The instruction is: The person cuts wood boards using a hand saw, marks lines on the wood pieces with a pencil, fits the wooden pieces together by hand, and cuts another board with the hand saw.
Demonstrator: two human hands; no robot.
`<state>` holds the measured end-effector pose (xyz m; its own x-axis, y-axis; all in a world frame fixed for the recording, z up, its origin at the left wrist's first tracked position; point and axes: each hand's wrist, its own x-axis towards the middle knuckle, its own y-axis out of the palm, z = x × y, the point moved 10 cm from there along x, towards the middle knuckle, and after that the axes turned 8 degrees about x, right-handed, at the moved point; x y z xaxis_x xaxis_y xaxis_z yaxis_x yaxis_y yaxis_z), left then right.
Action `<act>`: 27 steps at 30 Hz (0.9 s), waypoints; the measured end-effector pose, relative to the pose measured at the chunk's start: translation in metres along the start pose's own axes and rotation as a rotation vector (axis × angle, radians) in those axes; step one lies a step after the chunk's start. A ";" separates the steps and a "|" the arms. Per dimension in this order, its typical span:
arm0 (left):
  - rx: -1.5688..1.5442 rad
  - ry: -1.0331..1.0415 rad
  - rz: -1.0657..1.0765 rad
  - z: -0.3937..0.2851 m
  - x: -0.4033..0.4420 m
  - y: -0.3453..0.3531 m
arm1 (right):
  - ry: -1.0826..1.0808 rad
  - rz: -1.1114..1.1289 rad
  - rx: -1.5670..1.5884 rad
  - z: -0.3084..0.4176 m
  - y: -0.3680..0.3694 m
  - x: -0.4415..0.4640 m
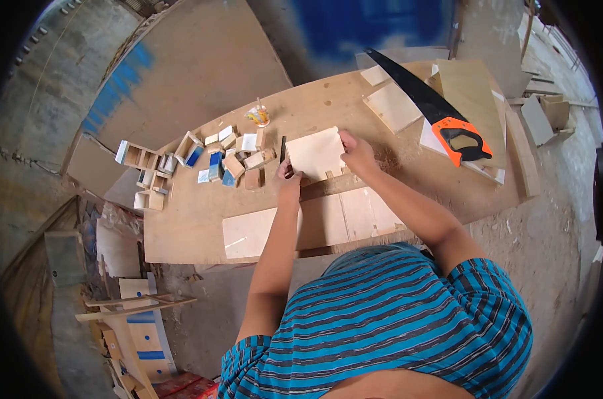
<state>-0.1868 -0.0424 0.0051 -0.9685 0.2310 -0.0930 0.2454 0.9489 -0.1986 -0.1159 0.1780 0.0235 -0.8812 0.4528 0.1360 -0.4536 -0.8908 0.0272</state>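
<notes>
A small pale wooden board [315, 154] is held between my two hands above the workbench. My left hand [288, 179] is closed on its lower left corner. A thin dark strip [283, 149] stands up beside that hand; whether my fingers also hold it, I cannot tell. My right hand [359, 155] grips the board's right edge, fingers partly hidden behind it. The board's lower edge looks notched. Nearer my body, a long pale panel [323, 218] lies flat, partly covered by my left forearm.
Several wooden blocks [235, 171] are piled left of my hands, by a small cup [258, 116]. Small wooden boxes [152, 181] stand at the bench's left edge. On the right, an orange-handled handsaw [441, 120] rests over boards [393, 108]. The workbench [182, 233] has an open front edge.
</notes>
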 end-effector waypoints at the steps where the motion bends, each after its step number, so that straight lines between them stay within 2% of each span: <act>1: -0.048 0.013 -0.011 -0.007 -0.005 -0.001 | -0.020 -0.036 0.061 0.015 -0.001 -0.007; 3: -0.144 0.034 -0.035 -0.020 -0.015 -0.003 | -0.032 -0.074 0.155 0.034 -0.006 -0.012; 5: -0.088 0.094 -0.054 -0.031 -0.025 -0.006 | -0.009 -0.074 0.224 0.042 -0.011 -0.017; 8: 0.029 0.242 -0.098 -0.034 -0.036 -0.014 | 0.016 0.062 0.276 0.055 -0.010 -0.033; 11: 0.071 0.366 -0.129 -0.038 -0.048 -0.014 | -0.115 0.226 0.075 0.064 -0.004 -0.043; 12: 0.070 0.402 -0.140 -0.041 -0.051 -0.015 | -0.125 0.254 0.102 0.066 -0.004 -0.045; 14: 0.017 0.392 -0.113 -0.030 -0.046 -0.014 | -0.148 0.312 0.158 0.076 -0.003 -0.045; 18: -0.188 0.281 -0.097 -0.007 -0.036 -0.013 | -0.039 0.369 -0.011 0.078 0.003 -0.034; 20: -0.136 0.241 -0.062 -0.007 -0.036 -0.008 | -0.017 0.386 -0.058 0.071 0.008 -0.032; 23: -0.176 0.168 -0.059 -0.015 -0.042 -0.001 | 0.059 0.412 -0.121 0.062 0.010 -0.033; 27: -0.245 0.157 -0.018 -0.040 -0.050 0.010 | 0.149 0.587 -0.105 0.061 0.028 -0.034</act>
<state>-0.1377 -0.0355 0.0464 -0.9720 0.2260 0.0648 0.2291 0.9724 0.0444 -0.0907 0.1350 0.0799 -0.9936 -0.1050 -0.0415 0.1090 -0.9880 -0.1095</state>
